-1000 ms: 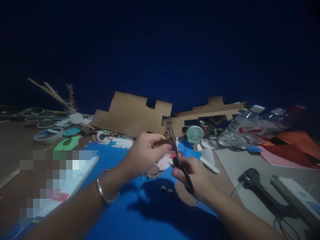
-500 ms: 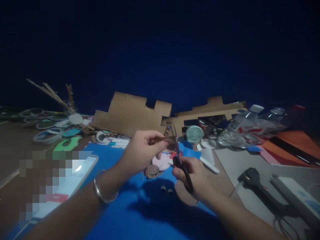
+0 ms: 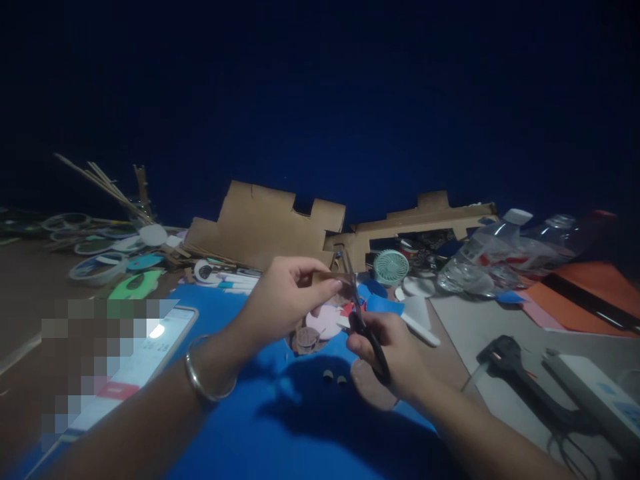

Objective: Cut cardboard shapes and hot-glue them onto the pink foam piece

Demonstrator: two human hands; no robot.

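Note:
My left hand pinches a small piece of brown cardboard between thumb and fingers. In my right hand is a pair of scissors with black handles, its blades pointing up and away from me. The blades meet the right end of the cardboard; whether they are cutting into it cannot be made out. Below the hands, a pink paper disc and a round brown cardboard piece lie on the blue mat. Two tiny pale bits rest nearer to me.
A phone lies left, partly pixelated. Cut cardboard sheets stand at the back beside a mint fan. To the right are plastic bottles, orange paper and a black glue gun with its cable.
Both hands keep nearly the same pose, with the cardboard still against the scissor blades. The whole view has shifted very slightly.

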